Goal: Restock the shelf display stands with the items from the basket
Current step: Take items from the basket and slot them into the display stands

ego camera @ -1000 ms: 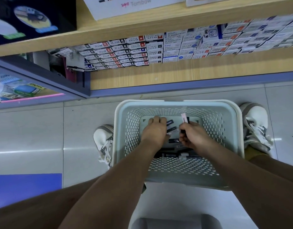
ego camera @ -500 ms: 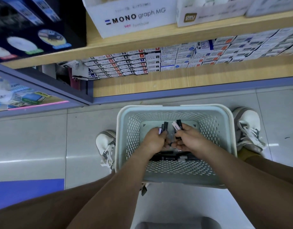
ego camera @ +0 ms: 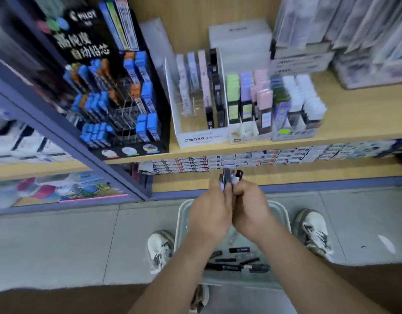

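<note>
Wooden shelf (ego camera: 354,123) up top, pale basket (ego camera: 284,214) on the floor below. Over its far rim I had the left hand (ego camera: 209,214) and right hand (ego camera: 252,211) curled together, gripping black cases (ego camera: 229,176), whose long axes pointed at the shelf. Loose cases (ego camera: 238,250) lay mostly crosswise on the basket's floor.

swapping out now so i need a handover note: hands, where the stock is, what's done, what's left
Left hand and right hand: both grip one bunch of black packs, held above the basket.
Loose packs lie on the basket floor.
Done: this bunch is out of the basket, not yet shelved.
Left: slot it into a stand, likely the MONO stand, which has gaps; then do the rest.
</note>
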`<state>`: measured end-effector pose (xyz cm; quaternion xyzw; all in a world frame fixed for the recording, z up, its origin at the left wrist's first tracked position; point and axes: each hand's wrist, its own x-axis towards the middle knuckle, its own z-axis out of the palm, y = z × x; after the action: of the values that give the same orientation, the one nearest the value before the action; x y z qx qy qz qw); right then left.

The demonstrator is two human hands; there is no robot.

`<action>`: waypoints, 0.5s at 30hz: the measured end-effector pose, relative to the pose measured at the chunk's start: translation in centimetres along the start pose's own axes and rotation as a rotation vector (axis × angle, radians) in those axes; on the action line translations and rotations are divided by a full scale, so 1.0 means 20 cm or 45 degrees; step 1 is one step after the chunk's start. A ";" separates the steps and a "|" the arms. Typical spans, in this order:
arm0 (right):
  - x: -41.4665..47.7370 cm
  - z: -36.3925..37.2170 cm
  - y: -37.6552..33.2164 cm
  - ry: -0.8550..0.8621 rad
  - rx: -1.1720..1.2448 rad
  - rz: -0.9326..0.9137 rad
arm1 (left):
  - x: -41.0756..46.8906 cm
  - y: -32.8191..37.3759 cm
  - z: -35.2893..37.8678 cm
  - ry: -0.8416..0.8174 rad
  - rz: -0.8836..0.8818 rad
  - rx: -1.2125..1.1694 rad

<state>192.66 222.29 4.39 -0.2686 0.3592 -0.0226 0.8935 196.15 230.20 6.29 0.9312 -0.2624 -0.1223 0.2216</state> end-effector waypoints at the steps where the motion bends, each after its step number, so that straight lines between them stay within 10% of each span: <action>1: -0.03 0.05 -0.03 -0.058 0.077 0.009 | 0.00 0.04 -0.06 0.061 0.039 0.059; 8: -0.20 0.36 -0.26 -0.189 0.039 -0.048 | 0.05 0.16 -0.40 0.519 0.215 0.346; 15: -0.31 0.53 -0.49 -0.128 -0.170 -0.174 | 0.17 0.28 -0.67 -0.223 0.145 -0.726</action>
<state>196.55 220.21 19.44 -0.3523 0.2955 -0.0458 0.8868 201.15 228.72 20.27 0.8010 -0.2875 -0.2583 0.4573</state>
